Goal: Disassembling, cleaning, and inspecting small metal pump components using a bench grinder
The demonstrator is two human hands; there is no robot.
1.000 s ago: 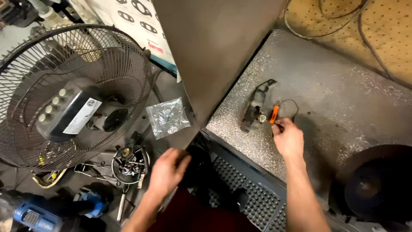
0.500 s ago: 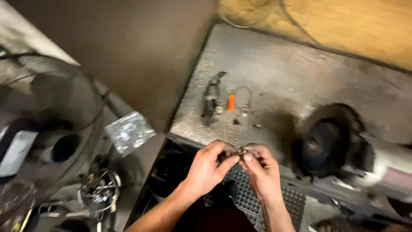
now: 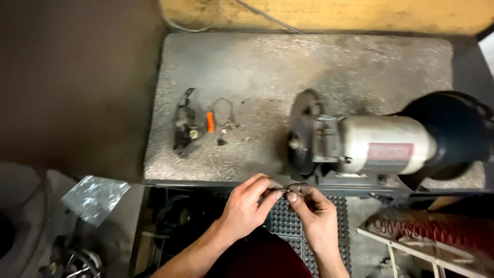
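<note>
Your left hand (image 3: 246,207) and right hand (image 3: 313,210) are pinching a small wire ring (image 3: 294,186) between fingers, near the bench grinder (image 3: 370,144).

Lit warmly from above onto the speckled bench top (image 3: 329,67), brightest behind the bench grinder (image 3: 381,144), dim and brown left of it, near black under its front edge, softly blurred throughout, perhaps from head motion, with faint glare on the plastic bag (image 3: 95,198).
</note>
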